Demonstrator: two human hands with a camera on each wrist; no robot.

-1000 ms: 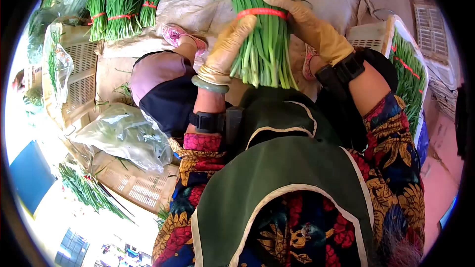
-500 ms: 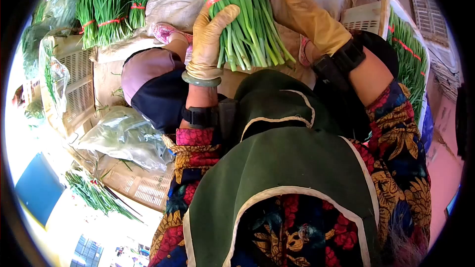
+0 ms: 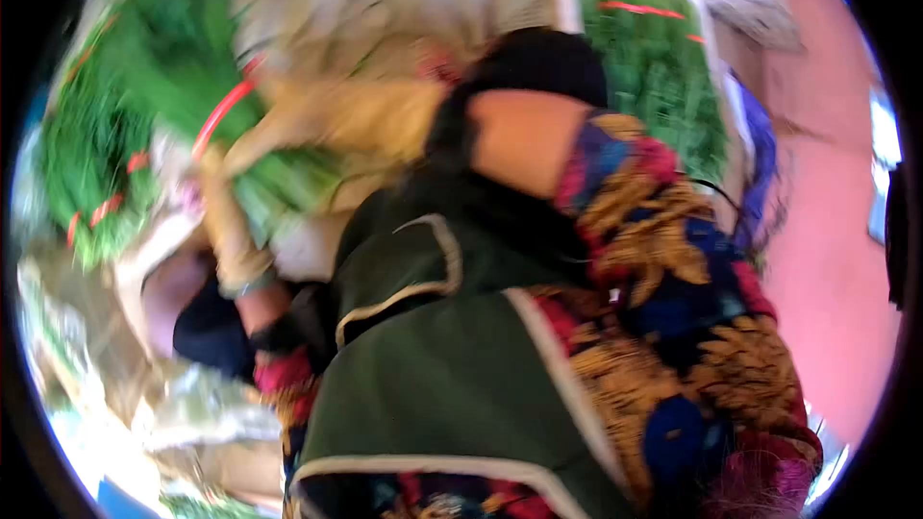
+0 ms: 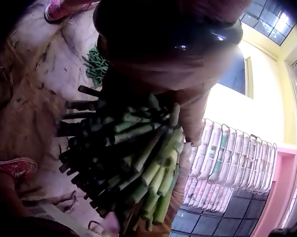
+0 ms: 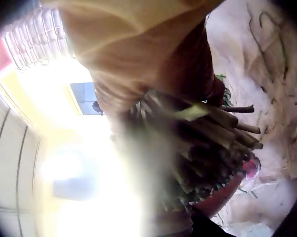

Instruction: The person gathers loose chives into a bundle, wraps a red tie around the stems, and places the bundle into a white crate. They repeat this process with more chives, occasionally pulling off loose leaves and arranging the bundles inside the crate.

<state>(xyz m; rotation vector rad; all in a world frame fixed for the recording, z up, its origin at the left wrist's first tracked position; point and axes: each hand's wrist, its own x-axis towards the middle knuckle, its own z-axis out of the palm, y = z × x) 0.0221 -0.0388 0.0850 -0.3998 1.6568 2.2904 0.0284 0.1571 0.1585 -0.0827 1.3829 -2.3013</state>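
In the head view, blurred by motion, a thick bundle of garlic chives [image 3: 298,178] with a red band [image 3: 223,117] is held at the upper left. My left hand [image 3: 226,216], in a tan glove, grips its left side just below the band. The gloved right hand [image 3: 351,120] reaches across and holds the bundle from the right. In the left wrist view the cut stem ends [image 4: 148,168] fan out below the left glove. The right wrist view shows dark stems [image 5: 212,128] under the right glove, partly washed out by glare.
More banded chive bundles [image 3: 72,173] lie at the left. A white-rimmed crate [image 3: 707,24] of banded chives stands at the right, beside a purple bag [image 3: 755,139] and pink floor [image 3: 827,231]. A clear plastic bag [image 3: 207,413] sits at the lower left. Stacked white baskets [image 4: 232,158] are farther off.
The head view has swung to the right. Both hands have carried the chive bundle leftward, toward the other bundles, and it now tilts with its leaves to the upper left.
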